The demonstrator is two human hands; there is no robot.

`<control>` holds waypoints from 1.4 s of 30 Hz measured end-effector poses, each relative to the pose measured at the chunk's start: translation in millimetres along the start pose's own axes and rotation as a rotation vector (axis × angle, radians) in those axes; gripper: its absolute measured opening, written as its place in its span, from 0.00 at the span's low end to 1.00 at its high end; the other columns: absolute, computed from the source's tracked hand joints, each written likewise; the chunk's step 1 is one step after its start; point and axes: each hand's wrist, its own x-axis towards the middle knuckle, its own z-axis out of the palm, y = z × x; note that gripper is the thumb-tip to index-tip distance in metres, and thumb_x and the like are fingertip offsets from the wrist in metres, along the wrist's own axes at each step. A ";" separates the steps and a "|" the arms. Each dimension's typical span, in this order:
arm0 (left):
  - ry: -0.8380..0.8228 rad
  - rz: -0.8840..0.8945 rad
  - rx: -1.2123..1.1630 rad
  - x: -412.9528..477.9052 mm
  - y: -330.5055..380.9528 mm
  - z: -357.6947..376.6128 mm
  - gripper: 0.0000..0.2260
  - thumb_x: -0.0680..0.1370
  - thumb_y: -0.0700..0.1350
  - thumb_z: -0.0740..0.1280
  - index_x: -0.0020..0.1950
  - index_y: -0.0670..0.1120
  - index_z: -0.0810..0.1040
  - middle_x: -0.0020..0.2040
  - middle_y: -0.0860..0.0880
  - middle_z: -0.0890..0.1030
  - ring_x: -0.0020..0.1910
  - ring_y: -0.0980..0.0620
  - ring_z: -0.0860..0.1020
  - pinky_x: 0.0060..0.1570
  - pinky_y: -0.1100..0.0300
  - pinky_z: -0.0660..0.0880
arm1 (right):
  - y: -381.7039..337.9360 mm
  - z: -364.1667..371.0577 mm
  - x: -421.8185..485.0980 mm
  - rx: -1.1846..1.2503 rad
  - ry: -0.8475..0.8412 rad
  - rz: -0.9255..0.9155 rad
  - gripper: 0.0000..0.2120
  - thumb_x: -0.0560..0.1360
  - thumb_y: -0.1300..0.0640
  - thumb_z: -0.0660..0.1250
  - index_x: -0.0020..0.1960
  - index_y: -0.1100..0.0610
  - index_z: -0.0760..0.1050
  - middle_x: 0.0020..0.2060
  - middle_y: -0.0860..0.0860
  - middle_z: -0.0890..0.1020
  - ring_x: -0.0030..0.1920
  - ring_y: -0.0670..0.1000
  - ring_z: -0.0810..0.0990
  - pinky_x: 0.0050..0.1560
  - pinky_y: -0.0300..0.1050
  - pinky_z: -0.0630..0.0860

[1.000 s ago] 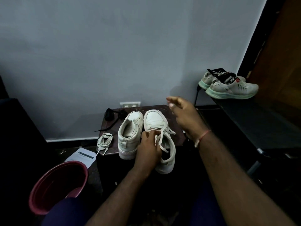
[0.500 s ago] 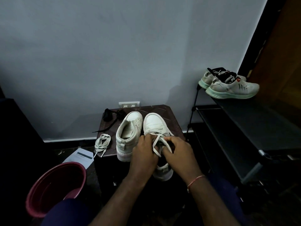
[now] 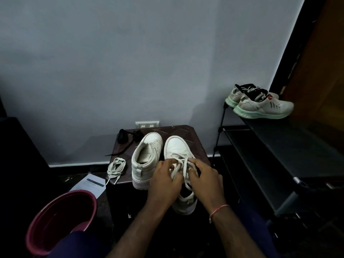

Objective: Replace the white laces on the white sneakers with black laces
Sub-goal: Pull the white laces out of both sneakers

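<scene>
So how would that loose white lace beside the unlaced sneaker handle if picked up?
Probably floppy: the loose white lace lies in a slack loop, so it would likely uncoil and dangle. It looks thin, so light. Its ends overhang the table edge; a nudge might slide it off.

Right hand: down from mid-air, now on the laced sneaker.
White lace: no longer slack, now pinched by its fingers.
</scene>
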 end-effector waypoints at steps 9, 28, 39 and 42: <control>-0.219 -0.376 -0.918 28.4 51.2 -27.3 0.24 0.69 0.34 0.68 0.64 0.47 0.71 0.46 0.45 0.80 0.43 0.53 0.79 0.46 0.59 0.74 | -14.5 -5.1 -2.2 -0.223 -0.127 -0.183 0.30 0.78 0.52 0.58 0.74 0.32 0.51 0.62 0.48 0.77 0.55 0.56 0.80 0.52 0.47 0.76; 0.135 0.018 0.234 54.6 29.2 -84.0 0.12 0.71 0.44 0.71 0.54 0.47 0.79 0.52 0.47 0.76 0.51 0.48 0.77 0.54 0.53 0.75 | -11.4 2.3 6.3 -0.003 -0.017 0.165 0.08 0.71 0.48 0.67 0.48 0.46 0.73 0.48 0.43 0.83 0.49 0.53 0.81 0.49 0.47 0.77; -0.420 0.292 0.761 58.8 47.8 -20.5 0.10 0.74 0.43 0.65 0.54 0.47 0.81 0.53 0.46 0.77 0.54 0.44 0.78 0.46 0.54 0.74 | -10.0 5.2 -1.5 -0.027 0.011 0.138 0.05 0.72 0.53 0.67 0.46 0.49 0.72 0.44 0.50 0.82 0.46 0.58 0.80 0.45 0.51 0.76; -0.472 0.302 0.754 66.5 45.4 -20.1 0.10 0.74 0.44 0.64 0.51 0.49 0.82 0.52 0.48 0.78 0.51 0.44 0.79 0.46 0.54 0.76 | -10.8 4.3 -2.6 -0.048 0.004 0.113 0.05 0.73 0.53 0.66 0.46 0.49 0.71 0.45 0.51 0.81 0.48 0.58 0.79 0.44 0.50 0.75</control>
